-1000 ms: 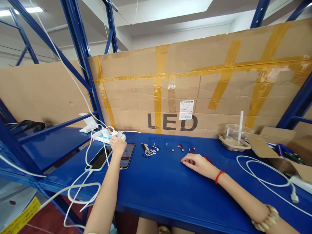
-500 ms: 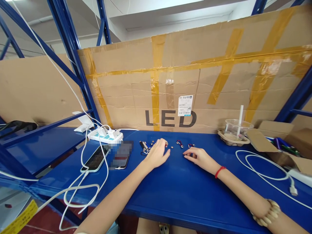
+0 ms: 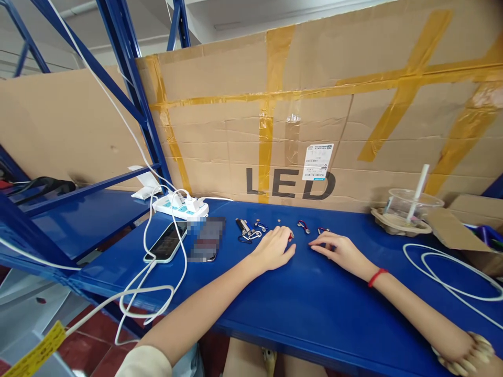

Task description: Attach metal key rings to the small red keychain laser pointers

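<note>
Both hands lie low on the blue metal bench (image 3: pixel 298 309), forearms stretched forward, so the small parts sit within fingertip reach.

Left hand (image 3: pixel 274 250): palm down, fingers loosely curled, tips at a small red piece (image 3: pixel 290 236) that peeks out just past them. Whether it pinches that piece or only touches it cannot be told; the fingers cover the contact.

Right hand (image 3: pixel 341 250): also palm down, fingers extended toward the left hand, resting flat on the bench. It appears to hold nothing, though the fingertips hide what lies under them. A red cord bracelet (image 3: pixel 377 277) sits at the wrist.

Small parts are strung out in a loose row just beyond the hands, near the foot of the cardboard: a cluster of small dark and silver keychain torches with clips (image 3: pixel 247 230), a tiny round button-like disc (image 3: pixel 279 221), a red-and-blue looped clip (image 3: pixel 303 226) and another small looped clip (image 3: pixel 323 230) touching or nearly touching the right fingertips. Spread singly, probably so each can be picked out.

The large taped cardboard sheet marked LED (image 3: pixel 314 131) stands upright along the back, serving as a backstop.

To the left, well apart from the parts: a white power strip (image 3: pixel 181 208), a phone in a pale case (image 3: pixel 167 242) on a white cable, and a second, blurred phone (image 3: pixel 206 241) beside it. To the right, a clear plastic cup with a straw in a pulp tray (image 3: pixel 404 214), and a coiled white cable (image 3: pixel 451 272).
</note>
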A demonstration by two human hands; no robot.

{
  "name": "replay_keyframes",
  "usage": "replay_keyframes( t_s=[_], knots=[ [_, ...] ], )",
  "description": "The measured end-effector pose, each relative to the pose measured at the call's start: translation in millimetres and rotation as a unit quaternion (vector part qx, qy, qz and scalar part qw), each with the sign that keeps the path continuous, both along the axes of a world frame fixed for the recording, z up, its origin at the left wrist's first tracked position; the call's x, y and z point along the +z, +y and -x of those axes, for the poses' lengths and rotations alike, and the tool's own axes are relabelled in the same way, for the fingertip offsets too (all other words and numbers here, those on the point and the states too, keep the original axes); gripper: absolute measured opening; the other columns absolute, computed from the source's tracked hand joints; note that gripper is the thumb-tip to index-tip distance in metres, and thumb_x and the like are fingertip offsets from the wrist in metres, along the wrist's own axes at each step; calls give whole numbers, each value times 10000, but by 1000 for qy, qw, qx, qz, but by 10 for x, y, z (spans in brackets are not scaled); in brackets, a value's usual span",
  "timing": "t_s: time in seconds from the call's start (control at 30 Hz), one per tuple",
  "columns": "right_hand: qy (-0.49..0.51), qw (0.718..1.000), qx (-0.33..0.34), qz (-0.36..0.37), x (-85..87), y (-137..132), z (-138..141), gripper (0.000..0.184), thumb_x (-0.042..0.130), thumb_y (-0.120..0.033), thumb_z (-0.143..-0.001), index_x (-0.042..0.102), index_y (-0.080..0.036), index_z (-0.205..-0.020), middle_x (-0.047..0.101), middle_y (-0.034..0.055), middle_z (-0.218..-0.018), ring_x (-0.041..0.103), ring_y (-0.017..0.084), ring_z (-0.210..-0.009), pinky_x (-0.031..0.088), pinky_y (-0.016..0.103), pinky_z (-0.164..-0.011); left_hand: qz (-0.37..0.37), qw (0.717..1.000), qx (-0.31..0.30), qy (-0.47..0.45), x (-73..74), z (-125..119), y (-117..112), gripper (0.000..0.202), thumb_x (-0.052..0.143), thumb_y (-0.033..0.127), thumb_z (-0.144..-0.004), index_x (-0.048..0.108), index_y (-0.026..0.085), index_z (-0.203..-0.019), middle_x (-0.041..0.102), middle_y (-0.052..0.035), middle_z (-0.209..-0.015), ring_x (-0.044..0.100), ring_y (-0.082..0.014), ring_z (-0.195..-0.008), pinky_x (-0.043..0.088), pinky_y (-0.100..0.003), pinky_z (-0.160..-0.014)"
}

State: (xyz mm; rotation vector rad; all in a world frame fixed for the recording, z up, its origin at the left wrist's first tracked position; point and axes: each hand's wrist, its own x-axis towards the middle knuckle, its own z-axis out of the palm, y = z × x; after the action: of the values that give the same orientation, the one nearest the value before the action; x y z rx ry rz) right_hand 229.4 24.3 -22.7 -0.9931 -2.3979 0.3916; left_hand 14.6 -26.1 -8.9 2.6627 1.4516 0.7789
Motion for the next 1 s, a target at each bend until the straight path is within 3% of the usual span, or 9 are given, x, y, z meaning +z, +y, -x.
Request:
replay_keyframes(
  t_s=[0.2, 0.3, 0.5, 0.63, 0.8, 0.9, 1.0],
  knots=[
    [-1, 999, -42, -3, -58, 11, 52, 344, 451, -480, -805, 659, -206, -812, 636, 39, -798, 516, 109, -510, 444, 245, -533, 6, 1000, 20, 6, -40, -25, 22, 163, 342, 327, -875, 407, 178, -889, 537, -49, -882, 491, -191, -882, 412, -321, -789],
    [-1, 997, -74, 10, -67, 38, 96, 353, 453, -497, -789, 650, -204, -794, 626, 23, -667, 499, 108, -452, 429, 239, -473, 8, 999, 34, -1, -76, -12, 54, 202, 321, 358, -883, 412, 177, -884, 541, -41, -861, 497, -189, -863, 414, -322, -778],
    [4, 980, -114, 160, 21, 72, 326, 377, 463, -519, -751, 604, -176, -821, 478, -30, -426, 428, 101, -287, 357, 209, -274, 7, 999, 47, -21, -105, 3, 77, 152, 372, 323, -855, 409, 177, -872, 535, -37, -866, 497, -180, -847, 417, -310, -759],
    [22, 979, -85, 186, 53, 11, 488, 373, 481, -509, -746, 603, -165, -822, 484, -27, -449, 416, 83, -274, 348, 192, -253, -1, 994, 97, -44, -104, -8, 86, 77, 415, 242, -810, 404, 178, -852, 529, -41, -860, 478, -188, -850, 403, -334, -786],
    [25, 995, -30, 92, 34, -112, 449, 262, 479, -404, -804, 634, -193, -807, 626, 35, -800, 523, 78, -411, 420, 195, -364, 13, 989, 125, -76, -98, -21, 105, 39, 408, 214, -793, 385, 185, -804, 507, -37, -824, 457, -190, -818, 409, -338, -757],
    [7, 1000, -26, 1, 71, -153, 391, 179, 497, -334, -821, 644, -234, -808, 648, -1, -816, 582, 109, -555, 471, 226, -540, 15, 990, 111, -84, -98, -26, 109, 42, 407, 210, -789, 376, 188, -807, 499, -35, -822, 449, -190, -817, 408, -340, -754],
    [-2, 998, -25, -63, 134, -179, 374, 155, 497, -295, -832, 644, -248, -810, 657, -16, -840, 611, 135, -718, 463, 224, -602, 18, 990, 109, -84, -100, -29, 107, 54, 413, 212, -784, 365, 191, -797, 496, -34, -811, 444, -195, -812, 407, -344, -742]
  ],
)
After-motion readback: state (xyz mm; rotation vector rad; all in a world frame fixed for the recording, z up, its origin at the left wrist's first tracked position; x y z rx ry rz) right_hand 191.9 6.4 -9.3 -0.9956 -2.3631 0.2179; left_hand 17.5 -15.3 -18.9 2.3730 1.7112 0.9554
